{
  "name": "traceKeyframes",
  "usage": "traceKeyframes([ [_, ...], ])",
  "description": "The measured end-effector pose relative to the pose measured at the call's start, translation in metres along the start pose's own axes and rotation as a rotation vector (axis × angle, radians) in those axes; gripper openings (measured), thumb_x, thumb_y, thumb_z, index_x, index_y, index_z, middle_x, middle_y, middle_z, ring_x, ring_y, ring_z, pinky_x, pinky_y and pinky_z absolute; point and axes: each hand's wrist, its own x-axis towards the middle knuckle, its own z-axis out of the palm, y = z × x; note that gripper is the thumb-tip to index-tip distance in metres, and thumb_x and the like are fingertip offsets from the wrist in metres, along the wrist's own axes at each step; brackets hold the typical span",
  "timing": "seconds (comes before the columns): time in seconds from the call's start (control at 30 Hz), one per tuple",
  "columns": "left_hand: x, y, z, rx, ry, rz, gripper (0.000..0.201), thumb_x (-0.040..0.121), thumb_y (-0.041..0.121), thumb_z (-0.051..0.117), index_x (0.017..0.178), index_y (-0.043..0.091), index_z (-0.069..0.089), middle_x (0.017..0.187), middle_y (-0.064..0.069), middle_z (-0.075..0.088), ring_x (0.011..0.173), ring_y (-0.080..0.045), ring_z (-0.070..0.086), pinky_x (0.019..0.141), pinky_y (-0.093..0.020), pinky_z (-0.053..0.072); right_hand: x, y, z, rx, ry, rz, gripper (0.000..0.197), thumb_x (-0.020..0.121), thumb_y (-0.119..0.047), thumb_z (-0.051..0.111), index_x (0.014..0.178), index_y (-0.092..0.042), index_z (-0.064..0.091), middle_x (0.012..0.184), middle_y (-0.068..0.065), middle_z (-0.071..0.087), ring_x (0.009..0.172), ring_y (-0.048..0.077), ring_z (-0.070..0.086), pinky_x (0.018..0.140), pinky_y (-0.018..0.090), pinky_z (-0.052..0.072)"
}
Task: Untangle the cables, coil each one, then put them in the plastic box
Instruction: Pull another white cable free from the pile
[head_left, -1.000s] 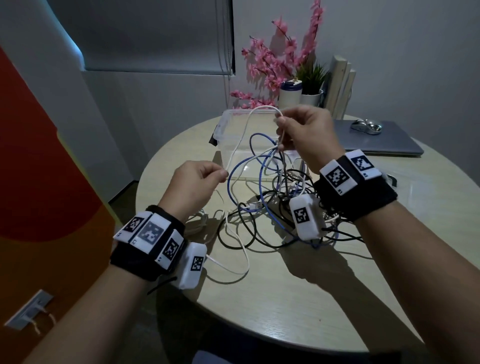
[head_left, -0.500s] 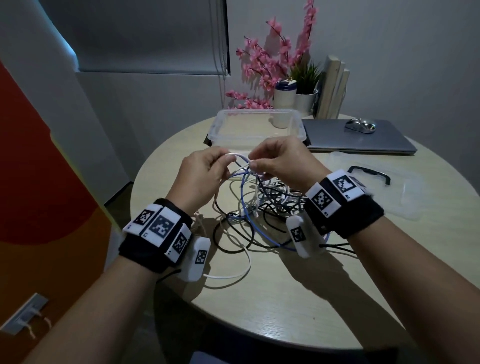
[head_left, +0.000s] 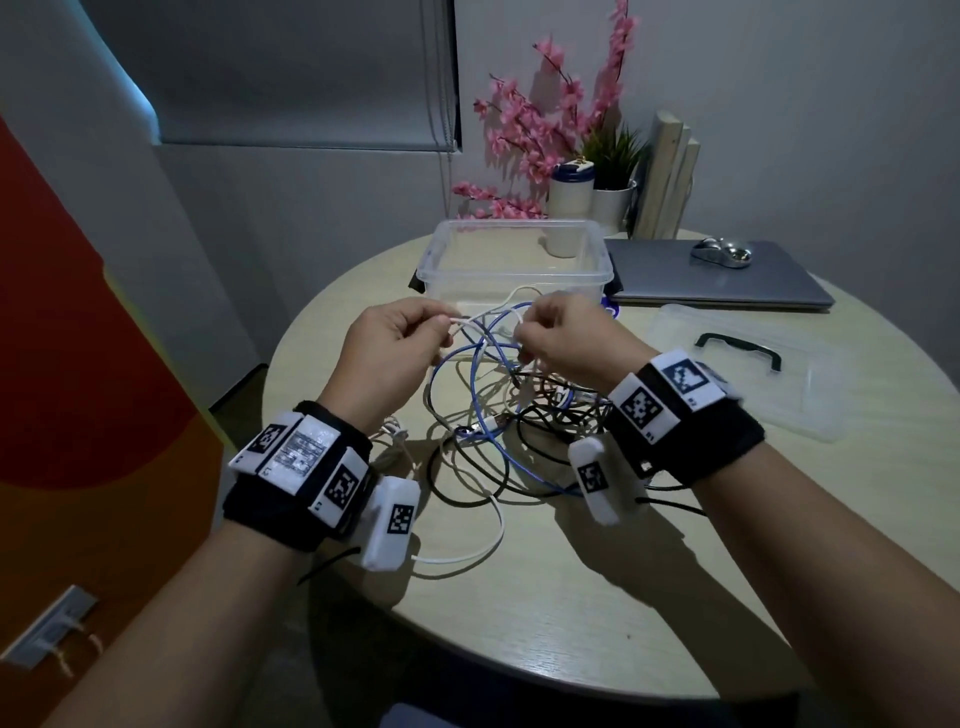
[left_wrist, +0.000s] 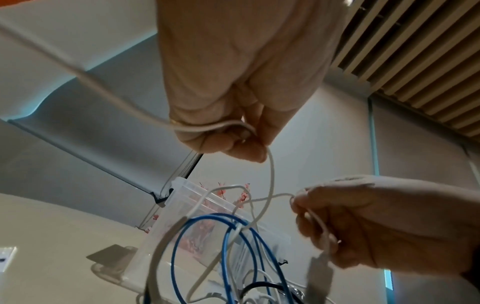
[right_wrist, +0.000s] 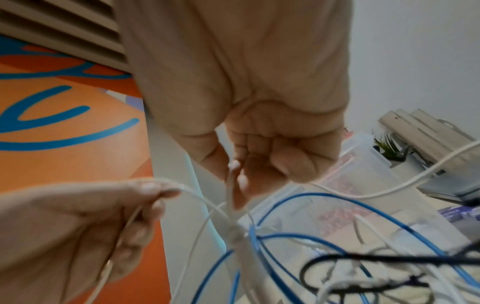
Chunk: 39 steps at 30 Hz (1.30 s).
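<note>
A tangle of white, blue (head_left: 475, 376) and black cables (head_left: 545, 434) lies mid-table in the head view. My left hand (head_left: 445, 326) pinches a white cable (head_left: 470, 323) above the heap. In the left wrist view that hand (left_wrist: 249, 142) holds the white cable (left_wrist: 271, 176) between thumb and fingertips. My right hand (head_left: 521, 335) pinches the same white strand a short way to the right, and the right wrist view shows its fingers (right_wrist: 241, 176) closed on the strand (right_wrist: 230, 191). The clear plastic box (head_left: 511, 280) stands open just behind both hands.
The box lid (head_left: 831, 410) with a black handle (head_left: 740, 345) lies at the right. A closed laptop (head_left: 727, 291) with a mouse (head_left: 722, 252) sits behind it. Pink flowers (head_left: 524, 135), a white bottle and a potted plant (head_left: 615, 176) stand at the table's back edge.
My right hand came down from above the box to the left hand. Both hands met over the tangle and have since drawn slightly apart, a short white strand between them.
</note>
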Motion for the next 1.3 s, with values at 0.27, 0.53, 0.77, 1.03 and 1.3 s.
traceKeyframes([
  [0.27, -0.007, -0.005, -0.002, 0.343, -0.243, -0.095, 0.016, 0.090, 0.029, 0.064, 0.086, 0.017, 0.075, 0.063, 0.008, 0.057, 0.045, 0.001, 0.043, 0.045, -0.012, 0.031, 0.003, -0.018, -0.017, 0.789, 0.083, 0.055, 0.013, 0.097, -0.009, 0.049, 0.101, -0.006, 0.061, 0.080, 0.007, 0.066, 0.049, 0.009, 0.051, 0.048, 0.022, 0.039],
  [0.53, -0.016, 0.003, -0.008, 0.312, -0.608, -0.053, 0.013, 0.090, 0.021, 0.064, 0.093, 0.016, 0.076, 0.072, 0.008, 0.065, 0.066, 0.003, 0.054, 0.064, -0.009, 0.040, 0.024, -0.013, -0.008, 0.420, 0.139, -0.055, 0.039, 0.099, -0.017, 0.045, 0.137, -0.011, 0.047, 0.126, 0.001, 0.061, 0.075, 0.011, 0.063, 0.060, 0.020, 0.048],
  [0.77, -0.015, 0.009, -0.010, 0.041, -0.550, 0.037, 0.020, 0.091, 0.008, 0.059, 0.089, 0.022, 0.073, 0.071, 0.015, 0.069, 0.071, 0.006, 0.058, 0.070, -0.009, 0.042, 0.041, -0.010, -0.004, 0.106, 0.260, -0.134, 0.023, 0.095, -0.019, 0.055, 0.112, -0.012, 0.067, 0.104, 0.003, 0.071, 0.092, 0.016, 0.065, 0.092, 0.035, 0.051],
  [1.03, -0.008, 0.011, -0.012, -0.279, -0.215, 0.121, 0.019, 0.095, 0.017, 0.050, 0.096, 0.017, 0.069, 0.084, 0.004, 0.074, 0.068, -0.006, 0.057, 0.061, -0.016, 0.041, 0.037, -0.009, -0.006, -0.048, 0.047, -0.129, 0.036, 0.095, -0.004, 0.043, 0.127, -0.015, 0.058, 0.106, 0.006, 0.070, 0.098, 0.014, 0.063, 0.087, 0.021, 0.048],
  [1.3, -0.003, 0.013, -0.007, -0.562, -0.085, 0.143, 0.020, 0.097, 0.019, 0.044, 0.096, 0.017, 0.064, 0.089, 0.003, 0.073, 0.071, -0.011, 0.062, 0.062, -0.017, 0.044, 0.009, -0.017, -0.009, 0.012, -0.279, -0.171, 0.022, 0.084, -0.001, 0.062, 0.093, -0.018, 0.072, 0.067, -0.019, 0.064, 0.060, -0.006, 0.055, 0.064, 0.012, 0.044],
])
